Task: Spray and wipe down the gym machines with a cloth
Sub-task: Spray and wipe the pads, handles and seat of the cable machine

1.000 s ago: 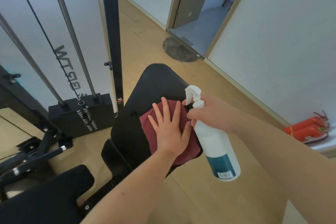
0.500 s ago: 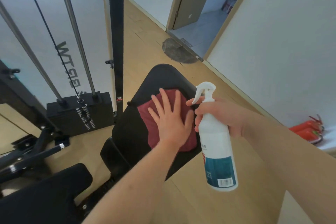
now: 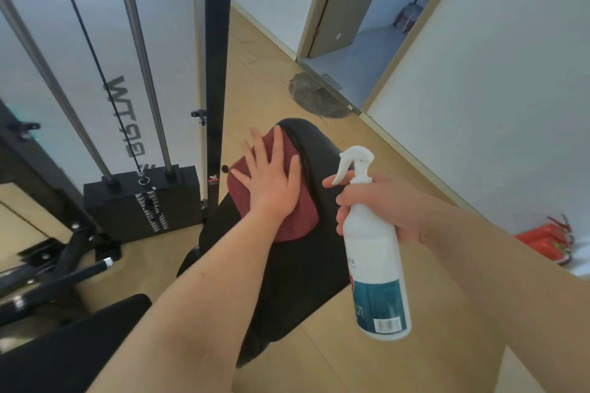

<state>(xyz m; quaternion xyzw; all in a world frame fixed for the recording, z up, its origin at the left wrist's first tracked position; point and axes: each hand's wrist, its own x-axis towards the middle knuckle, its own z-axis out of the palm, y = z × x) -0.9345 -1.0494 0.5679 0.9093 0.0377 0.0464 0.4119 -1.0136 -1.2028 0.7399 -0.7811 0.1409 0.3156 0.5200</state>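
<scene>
The dark red cloth (image 3: 298,220) lies flat on the upper end of the black padded bench back (image 3: 319,265). My left hand (image 3: 274,182) presses on it with straight, spread fingers, nothing clenched. Just to the right, clear of the cloth, my right hand (image 3: 389,204) is wrapped round the neck of the white plastic spray bottle with a teal label (image 3: 375,258), forefinger stretched out at the trigger (nozzle pointing left). The bottle hides part of the pad's right edge. Close beside the pad on the left stands a black steel upright (image 3: 217,57). Beyond it are a black weight stack (image 3: 140,204), chrome guide rods (image 3: 140,57) and a black cable (image 3: 95,67). A second black pad (image 3: 64,348) fills the lower left corner. Pale wooden floor (image 3: 265,73) runs to a grey mat (image 3: 316,99) at an open doorway. Red objects (image 3: 546,242) lie by the white wall (image 3: 495,105) on the right.
</scene>
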